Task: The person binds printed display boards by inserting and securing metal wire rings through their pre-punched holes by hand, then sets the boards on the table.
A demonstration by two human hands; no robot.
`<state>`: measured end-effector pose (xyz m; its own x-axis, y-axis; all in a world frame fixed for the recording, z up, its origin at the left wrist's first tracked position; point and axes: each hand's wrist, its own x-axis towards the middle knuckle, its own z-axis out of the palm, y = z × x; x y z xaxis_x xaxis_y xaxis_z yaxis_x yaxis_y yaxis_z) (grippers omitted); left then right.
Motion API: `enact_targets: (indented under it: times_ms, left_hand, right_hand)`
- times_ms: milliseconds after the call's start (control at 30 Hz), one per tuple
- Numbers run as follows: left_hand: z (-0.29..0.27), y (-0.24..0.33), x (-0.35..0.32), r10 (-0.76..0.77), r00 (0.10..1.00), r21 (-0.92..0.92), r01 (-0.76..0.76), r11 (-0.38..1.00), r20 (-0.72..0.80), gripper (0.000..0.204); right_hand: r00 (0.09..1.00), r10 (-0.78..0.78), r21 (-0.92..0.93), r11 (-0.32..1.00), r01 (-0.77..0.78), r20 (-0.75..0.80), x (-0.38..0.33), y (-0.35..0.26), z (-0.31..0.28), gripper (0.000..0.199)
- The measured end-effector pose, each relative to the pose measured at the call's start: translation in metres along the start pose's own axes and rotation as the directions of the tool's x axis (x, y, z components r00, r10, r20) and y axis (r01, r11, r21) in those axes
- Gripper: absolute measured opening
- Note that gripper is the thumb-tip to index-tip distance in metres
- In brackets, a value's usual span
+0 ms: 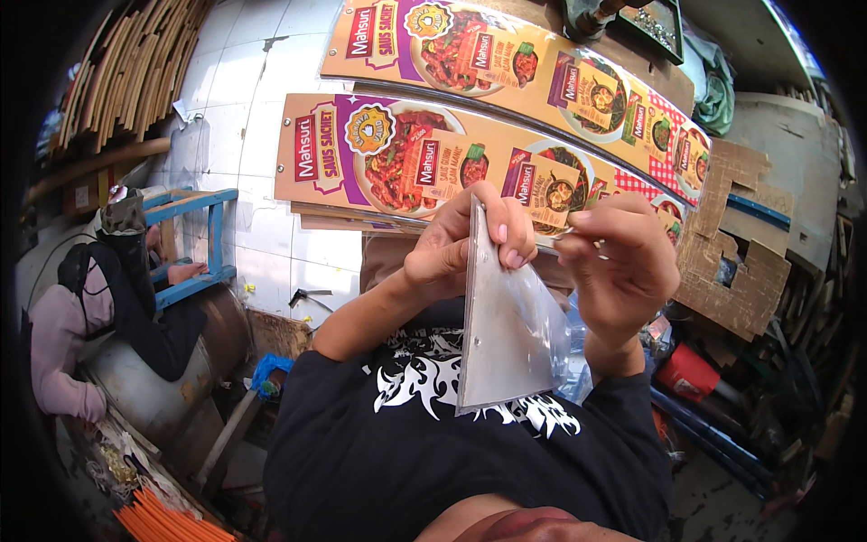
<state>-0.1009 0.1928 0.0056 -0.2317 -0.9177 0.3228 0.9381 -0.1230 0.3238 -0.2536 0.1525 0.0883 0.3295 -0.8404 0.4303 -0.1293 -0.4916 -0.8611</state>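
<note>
One panel (506,348) stands tilted before my shirt (361,461), its upper end gripped by my left hand (452,246); my right hand (628,266) curls beside it, holding what, I cannot tell.

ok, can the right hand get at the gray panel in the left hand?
Probably yes: the right hand is close beside the gray panel, with nothing visible between them. Whether it pinches something tiny is unclear.
</note>
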Motion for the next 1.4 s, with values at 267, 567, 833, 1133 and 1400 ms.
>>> enact_targets:
  times_ms: [267,567,833,1133,1400]
  left_hand:
    - [-0.016,-0.001,-0.010,0.075,0.929,0.173,-0.012,0.985,-0.363,0.012]
    - [0.017,-0.004,0.001,0.277,0.880,0.520,-0.040,0.853,-0.386,0.021]
    - [0.041,0.001,0.001,0.261,0.909,0.582,-0.025,0.813,-0.324,0.039]
    - [0.050,0.001,-0.008,0.244,0.927,0.600,-0.027,0.800,-0.284,0.040]
    - [0.054,0.004,-0.009,0.263,0.943,0.716,-0.040,0.697,-0.204,0.048]
  right_hand:
    - [0.892,-0.107,-0.103,0.992,0.069,-0.440,-0.010,0.002,-0.077,0.018]
    - [0.920,-0.363,-0.494,0.833,0.251,-0.145,-0.028,-0.021,-0.034,0.019]
    - [0.903,-0.407,-0.482,0.824,0.296,-0.140,-0.015,-0.004,0.009,0.022]
    - [0.922,-0.362,-0.534,0.811,0.238,-0.139,-0.022,-0.021,0.011,0.022]
    - [0.906,-0.403,-0.558,0.785,0.270,-0.128,-0.026,-0.018,0.008,0.026]
